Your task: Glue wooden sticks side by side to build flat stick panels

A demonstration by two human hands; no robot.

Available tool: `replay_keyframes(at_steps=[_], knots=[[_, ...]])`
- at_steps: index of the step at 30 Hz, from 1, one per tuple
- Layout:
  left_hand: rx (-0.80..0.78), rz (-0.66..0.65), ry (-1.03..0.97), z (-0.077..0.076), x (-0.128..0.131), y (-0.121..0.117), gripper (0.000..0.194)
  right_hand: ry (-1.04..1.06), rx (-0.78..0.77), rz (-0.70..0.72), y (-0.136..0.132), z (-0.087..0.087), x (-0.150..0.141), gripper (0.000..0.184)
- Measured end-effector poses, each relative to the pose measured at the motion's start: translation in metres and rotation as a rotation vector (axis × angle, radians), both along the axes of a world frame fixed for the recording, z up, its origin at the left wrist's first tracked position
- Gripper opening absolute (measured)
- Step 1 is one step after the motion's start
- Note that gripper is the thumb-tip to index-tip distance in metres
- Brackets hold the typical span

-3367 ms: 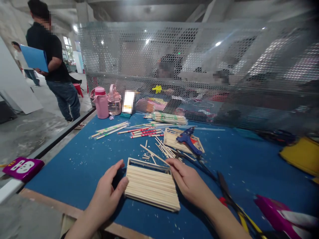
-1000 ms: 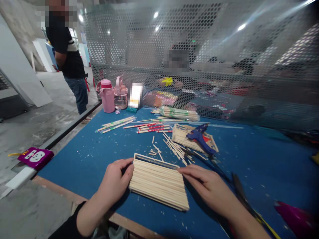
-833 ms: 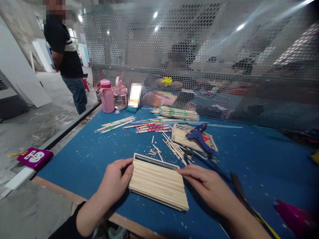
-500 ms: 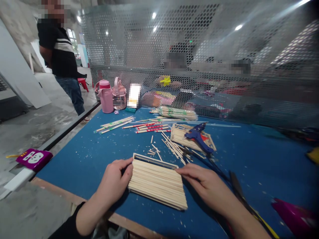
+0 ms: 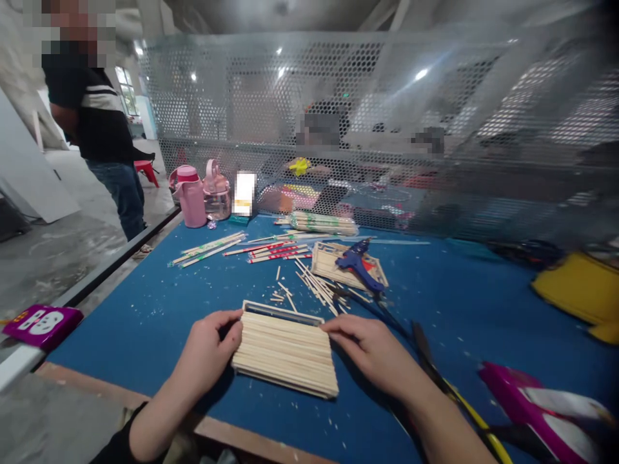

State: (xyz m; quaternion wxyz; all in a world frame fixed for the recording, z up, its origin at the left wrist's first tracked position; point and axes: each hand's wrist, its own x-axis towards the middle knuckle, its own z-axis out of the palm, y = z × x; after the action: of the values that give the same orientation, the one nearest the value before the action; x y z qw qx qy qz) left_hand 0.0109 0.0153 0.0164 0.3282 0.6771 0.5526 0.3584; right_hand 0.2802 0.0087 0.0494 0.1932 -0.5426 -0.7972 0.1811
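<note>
A panel of pale wooden sticks (image 5: 285, 353), laid side by side with a narrow open frame along its far edge, is held just over the table. My left hand (image 5: 206, 351) pinches its far left corner between thumb and fingers. At the far right corner, my right hand (image 5: 370, 351) grips with its fingertips. Beyond the panel lie loose cut sticks (image 5: 319, 287) and small offcuts. A blue glue gun (image 5: 360, 264) rests on a second stick-built piece (image 5: 324, 261), its cable running toward my right forearm.
Wrapped chopsticks (image 5: 278, 251) and a bagged bundle (image 5: 324, 223) lie farther back, before a perforated metal screen (image 5: 271, 90). A pink flask (image 5: 191, 200) and clear jug (image 5: 218, 200) stand back left. Purple objects (image 5: 522, 399) and a yellow item (image 5: 575, 290) lie right. A person (image 5: 101, 129) stands left.
The view has swung to the right, so everything sits farther left and more of the yellow and purple items shows. Both hands keep their hold on the stick panel.
</note>
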Motion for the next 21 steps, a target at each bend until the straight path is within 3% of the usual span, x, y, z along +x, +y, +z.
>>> replay_keyframes(at_steps=[5, 21], knots=[[0.034, 0.002, -0.003, -0.0032, 0.0001, -0.0002, 0.031, 0.027, -0.02, -0.047, -0.0005, 0.0016, -0.0015, 0.02], [0.06, -0.008, 0.018, 0.0002, 0.0041, -0.0035, 0.032, -0.024, 0.006, -0.004, -0.0009, 0.0035, -0.0017, 0.022]])
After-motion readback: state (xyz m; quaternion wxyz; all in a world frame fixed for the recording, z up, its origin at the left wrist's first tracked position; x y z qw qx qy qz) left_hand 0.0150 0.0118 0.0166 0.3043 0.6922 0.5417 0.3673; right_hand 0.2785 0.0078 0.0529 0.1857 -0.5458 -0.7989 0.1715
